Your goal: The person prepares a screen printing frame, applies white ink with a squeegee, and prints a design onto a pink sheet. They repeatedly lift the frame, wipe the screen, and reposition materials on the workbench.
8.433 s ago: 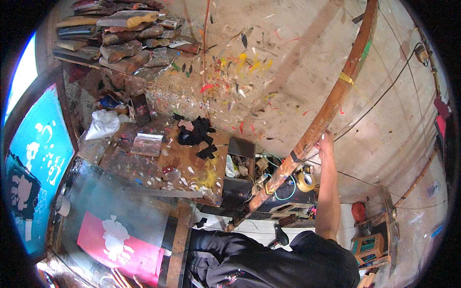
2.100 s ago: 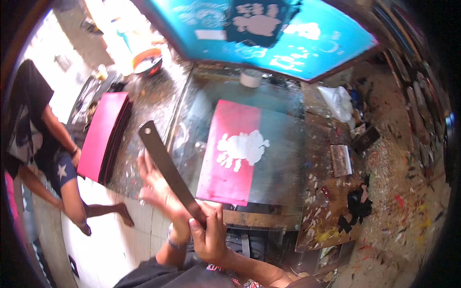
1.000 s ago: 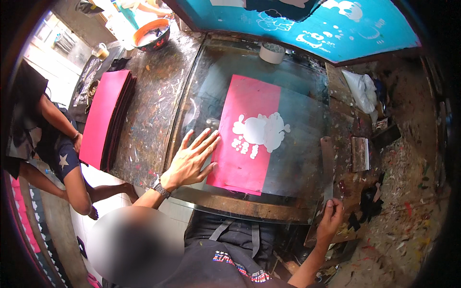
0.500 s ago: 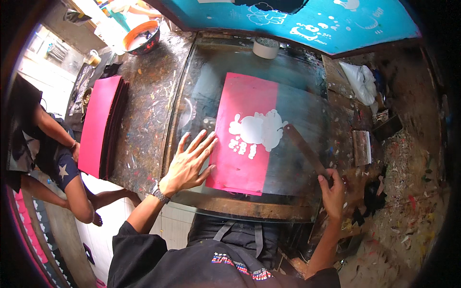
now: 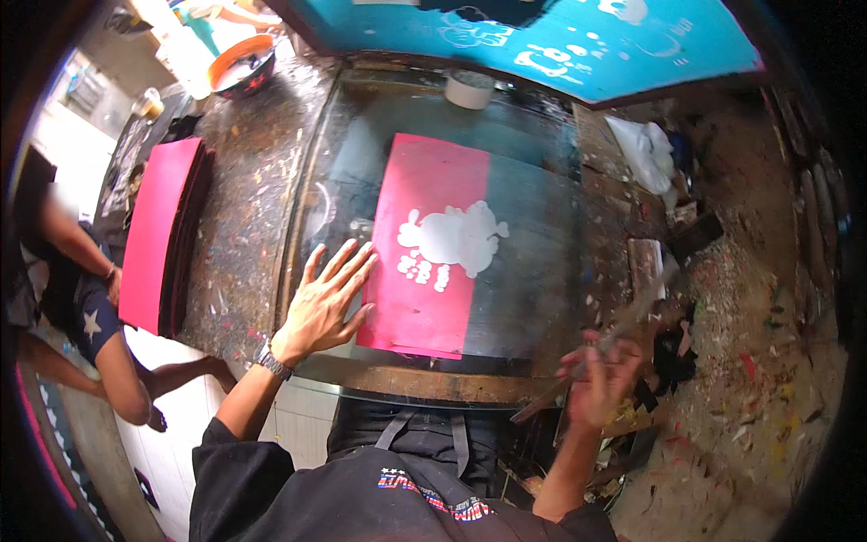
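Observation:
My left hand (image 5: 325, 300) rests with fingers spread at the left edge of a pink sheet (image 5: 441, 163) on the glass-topped table (image 5: 361, 104). A dark section (image 5: 533, 271) adjoins the sheet's right side; I cannot tell whether it is one piece with it. Across both lies a white cartoon-like figure (image 5: 442, 237) with small white marks below. Off the table's right front corner, my right hand (image 5: 601, 372) is closed around a long flat brown strip (image 5: 539, 403). Motion blurs that hand and the strip, which slants from lower left to upper right.
A roll of tape (image 5: 469, 90) stands at the table's far edge. Pink sheets (image 5: 163, 235) are stacked at left, beside a seated person (image 5: 113, 334). An orange-rimmed bowl (image 5: 242, 70) sits farther back. Behind the table leans a blue framed panel (image 5: 614, 41); a white bag (image 5: 643, 154) lies at right.
My right hand has drawn the strip off the figure toward me and turned it, so it now points away to the right. The left hand stays at the sheet's edge. The whole view has shifted slightly.

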`<state>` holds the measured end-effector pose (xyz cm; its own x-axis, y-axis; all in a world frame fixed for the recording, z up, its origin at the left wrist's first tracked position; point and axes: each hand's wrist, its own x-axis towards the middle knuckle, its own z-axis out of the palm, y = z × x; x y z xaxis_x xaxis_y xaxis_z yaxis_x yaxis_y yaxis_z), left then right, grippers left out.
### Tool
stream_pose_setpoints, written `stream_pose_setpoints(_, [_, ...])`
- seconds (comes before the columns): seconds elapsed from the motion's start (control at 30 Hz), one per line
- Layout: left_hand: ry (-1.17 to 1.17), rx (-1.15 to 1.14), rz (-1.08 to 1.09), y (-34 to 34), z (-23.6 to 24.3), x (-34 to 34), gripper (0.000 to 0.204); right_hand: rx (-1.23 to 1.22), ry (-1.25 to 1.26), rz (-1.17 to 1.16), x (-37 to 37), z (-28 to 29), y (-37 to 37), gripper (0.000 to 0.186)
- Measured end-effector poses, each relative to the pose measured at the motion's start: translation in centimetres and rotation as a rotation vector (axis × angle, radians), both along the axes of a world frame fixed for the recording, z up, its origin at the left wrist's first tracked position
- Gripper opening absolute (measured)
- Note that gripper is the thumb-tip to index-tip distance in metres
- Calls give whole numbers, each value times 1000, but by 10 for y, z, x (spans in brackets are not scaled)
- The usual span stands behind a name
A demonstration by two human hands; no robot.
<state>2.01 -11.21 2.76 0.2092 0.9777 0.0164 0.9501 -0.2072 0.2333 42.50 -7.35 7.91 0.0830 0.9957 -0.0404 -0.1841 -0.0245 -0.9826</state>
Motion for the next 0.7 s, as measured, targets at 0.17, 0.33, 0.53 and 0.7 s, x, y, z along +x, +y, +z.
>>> stream_pose_setpoints(0.17, [-5, -3, 28, -8, -2, -2, 71, -326, 246, 167, -50, -14, -31, 40])
stream_pose_setpoints(0.33, [13, -15, -14, -1, -1, 0, 73, -519, 455, 222, -72, -38, -111, 54])
stream_pose_setpoints(0.53, [5, -9, -9, -8, -1, -4, 72, -396, 108, 352, -66, -59, -161, 18])
stream_pose_setpoints(0.7, [-23, 6, -14, -7, -4, -7, 68, -297, -93, 285, -40, -47, -92, 22])
